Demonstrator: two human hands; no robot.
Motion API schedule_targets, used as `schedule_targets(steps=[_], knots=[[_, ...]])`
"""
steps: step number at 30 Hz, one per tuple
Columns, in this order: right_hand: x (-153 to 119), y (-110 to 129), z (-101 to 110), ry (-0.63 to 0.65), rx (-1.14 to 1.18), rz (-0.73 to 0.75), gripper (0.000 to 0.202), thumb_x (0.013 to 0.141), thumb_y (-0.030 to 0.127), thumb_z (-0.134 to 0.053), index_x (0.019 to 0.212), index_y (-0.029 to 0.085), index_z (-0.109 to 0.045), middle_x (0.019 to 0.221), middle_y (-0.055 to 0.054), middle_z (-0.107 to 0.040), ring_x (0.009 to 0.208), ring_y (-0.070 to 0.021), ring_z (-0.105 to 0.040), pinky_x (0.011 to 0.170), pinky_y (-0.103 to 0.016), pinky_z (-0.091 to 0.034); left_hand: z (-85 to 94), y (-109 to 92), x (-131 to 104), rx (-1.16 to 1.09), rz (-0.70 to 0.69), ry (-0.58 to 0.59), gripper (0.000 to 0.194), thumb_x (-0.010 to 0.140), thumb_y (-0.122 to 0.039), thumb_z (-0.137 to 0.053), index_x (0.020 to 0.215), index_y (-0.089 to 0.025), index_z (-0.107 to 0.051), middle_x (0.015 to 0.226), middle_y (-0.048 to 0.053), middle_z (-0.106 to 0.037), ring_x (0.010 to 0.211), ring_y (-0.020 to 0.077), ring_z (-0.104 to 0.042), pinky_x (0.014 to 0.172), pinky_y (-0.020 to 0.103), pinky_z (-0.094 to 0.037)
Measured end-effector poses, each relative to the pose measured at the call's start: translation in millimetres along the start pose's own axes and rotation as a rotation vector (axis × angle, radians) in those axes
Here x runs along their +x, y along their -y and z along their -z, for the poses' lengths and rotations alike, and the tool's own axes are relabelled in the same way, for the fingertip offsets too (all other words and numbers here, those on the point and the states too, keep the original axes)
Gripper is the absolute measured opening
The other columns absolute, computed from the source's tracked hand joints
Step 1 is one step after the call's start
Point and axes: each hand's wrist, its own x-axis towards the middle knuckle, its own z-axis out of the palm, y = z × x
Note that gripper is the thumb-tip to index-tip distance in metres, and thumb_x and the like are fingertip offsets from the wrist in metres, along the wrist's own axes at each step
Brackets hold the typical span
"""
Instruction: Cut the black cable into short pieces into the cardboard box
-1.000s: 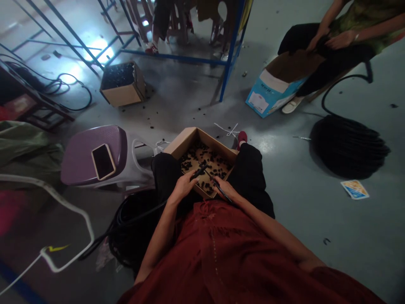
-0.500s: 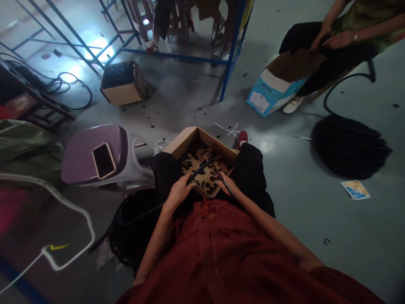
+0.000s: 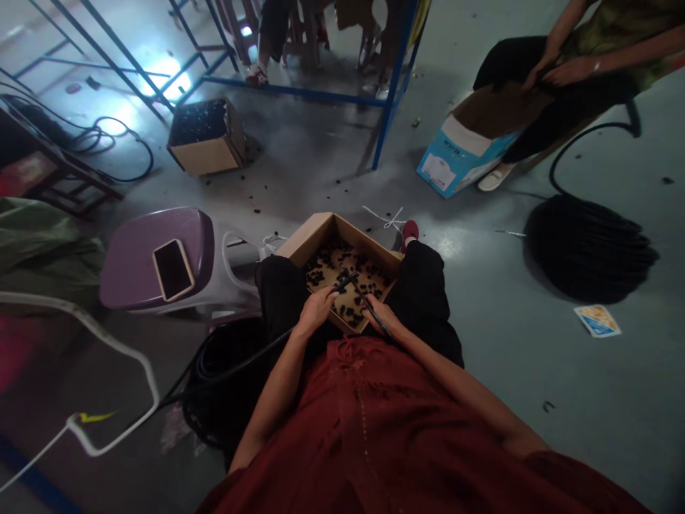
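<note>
My left hand (image 3: 317, 311) is closed round a black rubber hose (image 3: 345, 283), whose free end sticks out over an open cardboard box (image 3: 369, 246) between my knees. Behind that hand the hose runs back to a coiled black bundle beside my left leg. In my right hand (image 3: 381, 314) is a long, slim dark tool (image 3: 357, 290) with a thin tip; its exact kind is unclear. The tool's front part crosses the hose near its end, and whether they touch cannot be told. Many short black pieces (image 3: 350, 312) lie scattered on the box's bottom.
On my left stands a purple stool (image 3: 133, 250) carrying a phone (image 3: 173, 270). A large black hose coil (image 3: 586, 246) lies on the floor to the right. A co-worker sits beyond a blue carton (image 3: 454, 160). Another box (image 3: 206, 157) holds black pieces near a blue metal frame (image 3: 321, 94).
My left hand has moved slightly forward and right, and less hose sticks out ahead of it. The tool in my right hand has shifted and its tip now lies further left.
</note>
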Motion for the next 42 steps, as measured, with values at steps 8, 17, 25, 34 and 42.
schedule_targets(steps=[8, 17, 25, 34, 42], knots=[[3.4, -3.1, -2.7, -0.013, -0.024, 0.029, 0.028, 0.077, 0.022, -0.044, 0.104, 0.019, -0.052, 0.076, -0.003, -0.06, 0.066, -0.0167, -0.054, 0.064, -0.023, -0.036, -2.1, 3.6, 1.7, 0.056, -0.013, 0.007, 0.034, 0.091, -0.032, -0.036, 0.109, -0.017, -0.061, 0.096, 0.007, -0.067, 0.086, 0.017, -0.06, 0.079, 0.026, -0.044], [9.8, -9.3, -7.7, -0.038, -0.044, 0.087, 0.027, 0.077, 0.022, -0.044, 0.104, 0.019, -0.052, 0.083, -0.004, -0.061, 0.07, -0.0159, -0.056, 0.065, -0.022, -0.037, -5.4, 5.8, 1.5, 0.094, 0.004, -0.001, 0.033, 0.091, -0.033, -0.035, 0.103, -0.017, -0.061, 0.091, 0.006, -0.066, 0.082, 0.0162, -0.06, 0.074, 0.025, -0.043], [12.8, -8.8, -10.4, -0.048, -0.058, 0.06, 0.025, 0.077, 0.02, -0.044, 0.1, 0.02, -0.053, 0.073, -0.002, -0.059, 0.063, -0.0144, -0.052, 0.061, -0.021, -0.035, -6.5, 6.9, 1.8, 0.119, 0.007, -0.002, 0.033, 0.092, -0.032, -0.034, 0.105, -0.017, -0.061, 0.099, 0.008, -0.067, 0.088, 0.0182, -0.061, 0.078, 0.026, -0.043], [17.3, -13.4, -12.8, -0.047, -0.101, 0.064, 0.022, 0.077, 0.021, -0.047, 0.098, 0.02, -0.055, 0.077, -0.003, -0.062, 0.068, -0.0149, -0.056, 0.062, -0.021, -0.036, -6.5, 3.3, 1.0, 0.164, 0.044, 0.02, 0.033, 0.092, -0.032, -0.035, 0.106, -0.017, -0.061, 0.102, 0.009, -0.066, 0.091, 0.0189, -0.061, 0.079, 0.027, -0.044], [16.8, -13.3, -7.1, -0.097, -0.04, 0.048, 0.015, 0.078, 0.024, -0.048, 0.089, 0.019, -0.058, 0.079, -0.003, -0.063, 0.074, -0.0162, -0.058, 0.068, -0.023, -0.04, -9.3, 5.7, -0.3, 0.154, 0.069, 0.004, 0.034, 0.091, -0.032, -0.037, 0.112, -0.018, -0.059, 0.106, 0.01, -0.066, 0.098, 0.0203, -0.061, 0.084, 0.029, -0.044]])
